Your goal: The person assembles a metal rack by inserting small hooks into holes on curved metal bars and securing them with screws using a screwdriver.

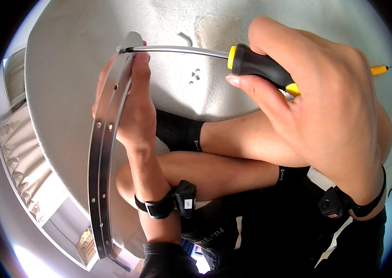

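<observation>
The left hand is at 10 o'clock, and its grip is closed around the upper part of a long metal rail. The rail, with small holes along it, runs down the side from about 11 o'clock to 7 o'clock, and its curve may come partly from the lens. The right hand, at 2 o'clock, has its grip on the black and yellow handle of a screwdriver. The shaft points toward 9 o'clock from the handle, and the dark tip is at the upper end of the rail, just beside the left thumb; I cannot tell if it sits in a screw.

At 12 o'clock, a few small dark screws lie together on a pale soft surface, and a bent metal key lies above them. A small yellow tool rests farther out at 2 o'clock. The crossed legs of the person are near the centre, and each wrist wears a black strap with a dark device.
</observation>
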The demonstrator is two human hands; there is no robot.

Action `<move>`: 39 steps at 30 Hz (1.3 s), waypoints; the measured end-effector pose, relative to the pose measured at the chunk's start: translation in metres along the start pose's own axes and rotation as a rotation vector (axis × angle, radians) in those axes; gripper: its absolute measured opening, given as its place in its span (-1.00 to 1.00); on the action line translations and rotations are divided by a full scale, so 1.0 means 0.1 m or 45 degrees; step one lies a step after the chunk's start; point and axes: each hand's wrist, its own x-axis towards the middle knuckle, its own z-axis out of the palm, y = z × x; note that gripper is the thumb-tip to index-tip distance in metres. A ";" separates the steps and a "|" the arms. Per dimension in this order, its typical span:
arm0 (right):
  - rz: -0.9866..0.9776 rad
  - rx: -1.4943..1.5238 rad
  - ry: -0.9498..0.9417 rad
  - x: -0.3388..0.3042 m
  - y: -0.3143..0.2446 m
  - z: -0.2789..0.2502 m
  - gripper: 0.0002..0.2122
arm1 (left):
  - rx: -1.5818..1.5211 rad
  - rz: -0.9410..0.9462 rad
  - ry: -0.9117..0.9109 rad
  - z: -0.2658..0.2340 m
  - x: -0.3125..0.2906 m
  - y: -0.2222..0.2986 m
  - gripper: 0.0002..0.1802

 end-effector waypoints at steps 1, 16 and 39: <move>0.016 0.012 -0.008 -0.02 0.02 0.01 -0.72 | -0.001 0.000 -0.004 0.00 -0.01 -0.02 -0.79; 0.265 0.512 -0.096 -0.08 0.10 0.19 -0.67 | 0.093 -0.002 0.023 -0.03 0.00 0.06 -0.76; 0.489 0.780 -0.467 0.05 0.25 0.01 -0.74 | -0.434 -0.333 -0.064 -0.11 0.12 0.07 -0.78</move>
